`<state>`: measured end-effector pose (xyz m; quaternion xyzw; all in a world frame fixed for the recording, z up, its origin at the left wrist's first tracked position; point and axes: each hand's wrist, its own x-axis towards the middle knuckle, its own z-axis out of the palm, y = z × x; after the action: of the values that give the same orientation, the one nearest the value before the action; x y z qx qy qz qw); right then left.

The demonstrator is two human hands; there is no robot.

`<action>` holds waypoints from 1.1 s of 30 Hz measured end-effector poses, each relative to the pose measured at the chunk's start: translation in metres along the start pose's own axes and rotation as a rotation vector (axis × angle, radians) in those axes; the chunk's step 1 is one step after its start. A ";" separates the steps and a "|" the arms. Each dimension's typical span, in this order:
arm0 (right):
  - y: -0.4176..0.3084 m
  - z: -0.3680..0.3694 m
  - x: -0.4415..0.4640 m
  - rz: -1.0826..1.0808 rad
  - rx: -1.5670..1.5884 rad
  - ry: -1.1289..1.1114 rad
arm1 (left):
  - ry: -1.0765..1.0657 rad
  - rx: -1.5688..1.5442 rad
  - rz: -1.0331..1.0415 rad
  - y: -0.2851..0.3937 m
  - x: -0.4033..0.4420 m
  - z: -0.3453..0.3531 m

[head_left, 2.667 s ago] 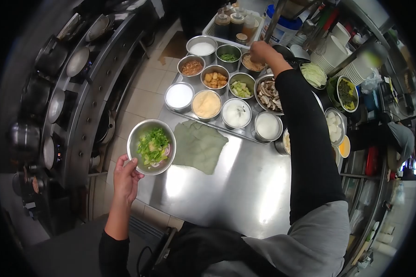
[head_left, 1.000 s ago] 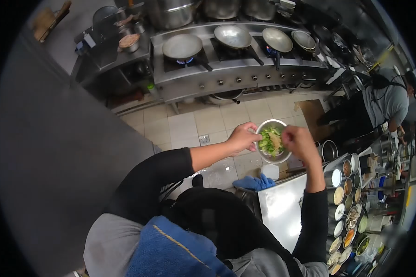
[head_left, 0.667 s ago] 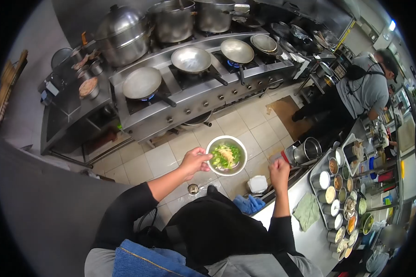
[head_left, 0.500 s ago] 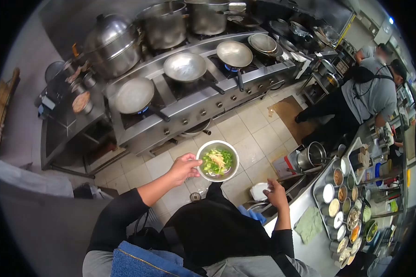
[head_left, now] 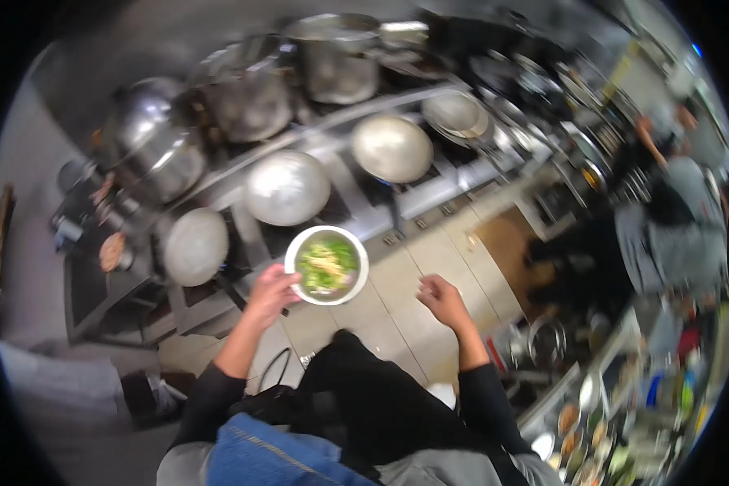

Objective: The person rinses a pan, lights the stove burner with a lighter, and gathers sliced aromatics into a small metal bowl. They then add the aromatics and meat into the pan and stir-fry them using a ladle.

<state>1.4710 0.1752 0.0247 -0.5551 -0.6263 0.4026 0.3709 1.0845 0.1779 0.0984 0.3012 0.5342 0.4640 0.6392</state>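
My left hand (head_left: 270,296) grips a white-rimmed bowl (head_left: 363,267) by its left side, the thumb over the rim. Inside the bowl lie chopped green vegetables (head_left: 330,261) topped with pale yellow shreds. The bowl is held up in front of the stove's front edge, fairly level. To its right, my right hand (head_left: 442,298) hangs above the floor, touching nothing I can see. Its fingers are curled in and slightly blurred, with nothing visible in them. Nearest the bowl on the stove are a round metal pan (head_left: 287,188) and a second pan (head_left: 392,149).
A third pan (head_left: 196,247) sits on the stove's left end. Tall pots (head_left: 247,97) and a domed steamer (head_left: 150,134) stand behind. On the right, a person in grey (head_left: 672,235) works. Ingredient tubs (head_left: 569,419) line the counter at lower right. Floor tiles (head_left: 389,312) lie below my hands.
My left hand has carried the bowl leftward and toward the stove. My right hand has moved left and forward, away from the counter. The view has shifted closer to the stove.
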 end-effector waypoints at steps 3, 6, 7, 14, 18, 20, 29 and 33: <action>0.006 -0.010 0.074 0.123 -0.218 0.096 | -0.029 -0.065 -0.030 0.006 0.056 0.019; 0.040 -0.034 0.160 0.149 -0.179 0.086 | -0.064 -0.107 -0.005 0.007 0.113 0.036; 0.005 -0.044 0.171 0.041 -0.138 0.023 | -0.039 -0.111 0.011 0.011 0.123 0.041; -0.065 -0.098 0.311 -0.156 0.317 -0.253 | 0.065 -0.176 0.023 0.027 0.180 0.097; -0.163 -0.068 0.385 -0.309 0.403 -0.410 | 0.176 -0.229 0.109 0.015 0.161 0.105; -0.200 -0.032 0.433 -0.429 0.445 -0.567 | 0.323 -0.293 0.147 -0.002 0.147 0.114; -0.340 0.219 0.587 0.286 0.734 -0.701 | 1.211 -0.528 0.199 -0.102 -0.017 0.241; -0.334 0.330 0.683 0.330 0.841 -0.765 | 1.534 -0.652 0.197 -0.144 -0.066 0.309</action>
<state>0.9634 0.8031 0.2108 -0.2659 -0.4075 0.8401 0.2395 1.4215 0.0956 0.0752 -0.2524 0.6311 0.7252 0.1101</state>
